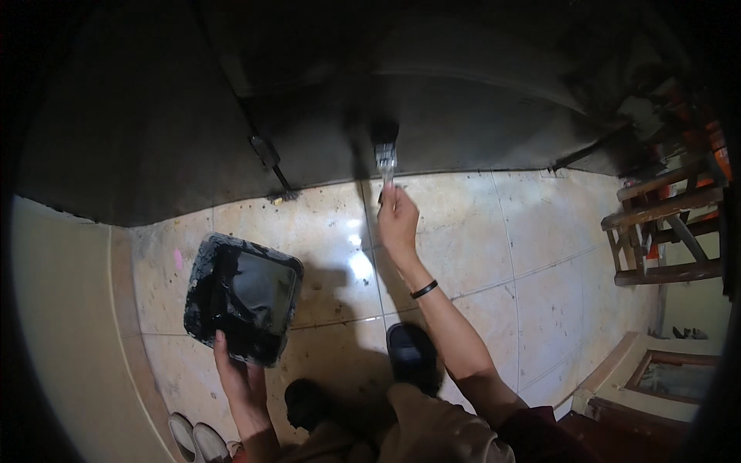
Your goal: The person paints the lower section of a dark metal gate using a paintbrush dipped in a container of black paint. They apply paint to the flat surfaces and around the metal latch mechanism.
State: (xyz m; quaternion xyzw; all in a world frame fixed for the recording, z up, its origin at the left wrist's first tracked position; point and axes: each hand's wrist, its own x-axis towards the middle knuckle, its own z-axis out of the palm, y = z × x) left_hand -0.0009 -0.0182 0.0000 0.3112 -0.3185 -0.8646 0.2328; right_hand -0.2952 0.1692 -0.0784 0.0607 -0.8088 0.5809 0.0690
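Note:
My right hand (399,224) is closed round the handle of a paintbrush (385,156). The brush points away from me, its dark bristles against the lower part of a black-painted gate or door panel (463,123). In my left hand (238,386) is a square tray (293,287) smeared with black paint, gripped at its near edge with the thumb over the rim. Glossy black paint (231,289) coats much of the tray's inside. The tray is held above the floor, left of my feet.
Beige floor tiles (448,247) with dark specks run up to the panel. A latch bolt (266,153) hangs on the panel. At right stands a wooden stool (668,224); at lower left, pale shoes (202,441) lie by the wall (62,285). My dark slipper (411,353) is below.

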